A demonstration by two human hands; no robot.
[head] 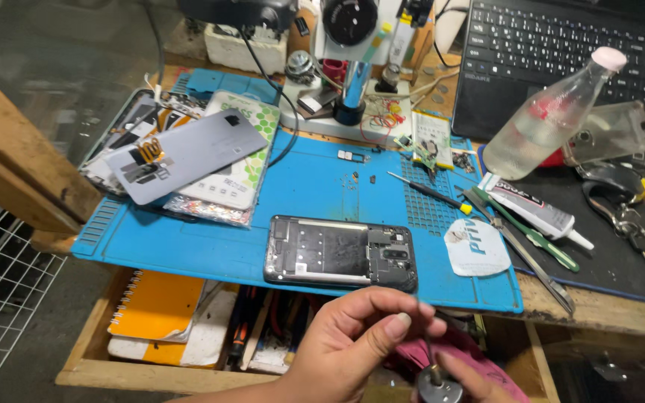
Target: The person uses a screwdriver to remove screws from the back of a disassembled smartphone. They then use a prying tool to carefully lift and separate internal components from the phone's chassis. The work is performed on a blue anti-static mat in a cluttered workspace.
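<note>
Pinching a thin screwdriver (428,351), one hand (352,347) hovers just below the opened phone (341,252).

Blue work mat (218,239) under a black opened phone (340,252); grey back cover (188,153); orange notebook (157,304); clear bottle (546,119), pink cap.

A clear bottle (554,113) leans by the laptop (561,45) (grey back cover (188,153) lies left).

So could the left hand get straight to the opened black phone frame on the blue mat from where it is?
Probably yes. The left hand sits just below the opened black phone frame, with only bare blue mat edge between them. But its fingers are pinching a thin metal tool.
</note>
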